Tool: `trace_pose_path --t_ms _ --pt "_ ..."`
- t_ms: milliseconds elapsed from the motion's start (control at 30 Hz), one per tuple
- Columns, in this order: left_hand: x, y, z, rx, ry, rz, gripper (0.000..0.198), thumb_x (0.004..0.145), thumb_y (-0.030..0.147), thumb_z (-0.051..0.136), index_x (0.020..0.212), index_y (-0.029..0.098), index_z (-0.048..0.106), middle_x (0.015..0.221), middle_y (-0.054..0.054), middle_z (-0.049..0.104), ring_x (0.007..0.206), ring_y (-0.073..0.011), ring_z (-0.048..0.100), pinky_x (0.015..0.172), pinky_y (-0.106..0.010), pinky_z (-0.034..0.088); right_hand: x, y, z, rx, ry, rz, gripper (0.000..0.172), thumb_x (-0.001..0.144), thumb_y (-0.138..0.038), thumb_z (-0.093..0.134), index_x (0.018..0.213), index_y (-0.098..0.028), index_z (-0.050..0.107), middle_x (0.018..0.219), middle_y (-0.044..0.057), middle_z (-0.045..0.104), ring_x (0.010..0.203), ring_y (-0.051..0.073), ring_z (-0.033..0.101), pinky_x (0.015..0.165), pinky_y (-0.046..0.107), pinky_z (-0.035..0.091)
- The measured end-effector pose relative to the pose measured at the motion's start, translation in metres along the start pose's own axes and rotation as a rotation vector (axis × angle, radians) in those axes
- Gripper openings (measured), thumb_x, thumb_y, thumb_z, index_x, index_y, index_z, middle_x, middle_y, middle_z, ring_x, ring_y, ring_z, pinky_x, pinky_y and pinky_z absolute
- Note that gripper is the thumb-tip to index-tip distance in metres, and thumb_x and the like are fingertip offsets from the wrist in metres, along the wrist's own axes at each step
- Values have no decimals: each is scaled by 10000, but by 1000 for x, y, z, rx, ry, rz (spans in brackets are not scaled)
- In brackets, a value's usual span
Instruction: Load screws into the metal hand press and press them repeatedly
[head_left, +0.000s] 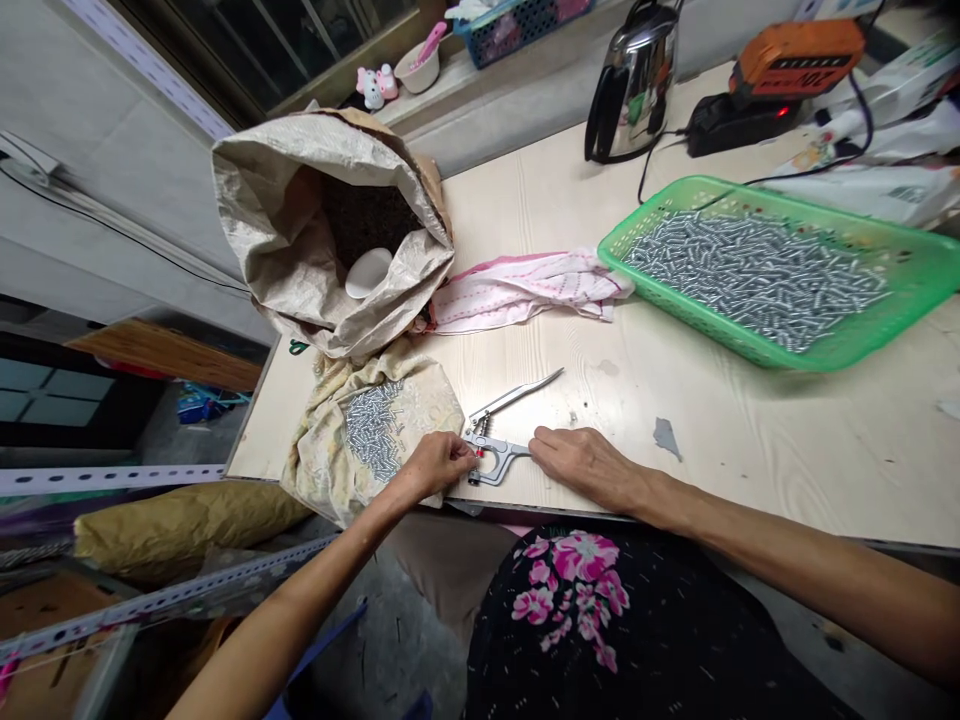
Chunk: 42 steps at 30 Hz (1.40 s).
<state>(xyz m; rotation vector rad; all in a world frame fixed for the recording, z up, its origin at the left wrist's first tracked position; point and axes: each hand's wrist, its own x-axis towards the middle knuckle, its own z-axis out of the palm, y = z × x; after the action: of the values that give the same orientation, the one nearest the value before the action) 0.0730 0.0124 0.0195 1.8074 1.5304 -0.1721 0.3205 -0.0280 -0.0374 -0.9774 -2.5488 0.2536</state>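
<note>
Silver hand-press pliers with a C-shaped jaw, a spring and a small red part lie at the table's front edge, handles spread apart. My right hand is closed round the end of the lower handle. At the jaw, my left hand has its fingers pinched together by the red part; whatever is between the fingertips is hidden. To the left, a pile of small silver metal pins rests on a crumpled yellowish cloth.
A green basket of similar metal pieces stands at right. An open woven sack with a white scoop-like dish stands back left. A pink-white towel, kettle and orange battery on a charger sit farther back.
</note>
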Motion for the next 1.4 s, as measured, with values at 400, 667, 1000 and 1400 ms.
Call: trace_pose_path --t_ms 400,667,1000,1400 --pt "-5 2 12 -356 -78 -271 211 712 326 681 633 140 623 466 22 576 426 -108 545 467 -203 435 0 0 -11 69 -92 103 76 942 -222 488 929 -167 538 951 68 594 780 174 522 652 305 393" --pt "-10 -1 20 -454 4 -314 195 727 312 704 698 125 656 464 32 589 435 -105 564 481 -202 457 6 38 -25 -30 -116 157 1044 684 -744 625 1440 -96 312 1501 252 295 1418 409 139 1087 615 186" --pt "-13 5 19 -473 32 -327 179 731 285 705 683 119 656 446 33 579 421 -90 559 448 -173 429 16 24 -35 -50 -152 189 768 730 -558 685 1305 -103 457 1197 176 558 1110 332 481 1040 601 262" --pt "-11 8 18 -418 34 -341 155 753 245 670 665 121 643 437 35 571 418 -97 554 455 -180 406 12 17 -35 -49 -141 208 634 776 -470 683 1265 -121 478 1118 145 591 1045 308 500 1019 561 260"
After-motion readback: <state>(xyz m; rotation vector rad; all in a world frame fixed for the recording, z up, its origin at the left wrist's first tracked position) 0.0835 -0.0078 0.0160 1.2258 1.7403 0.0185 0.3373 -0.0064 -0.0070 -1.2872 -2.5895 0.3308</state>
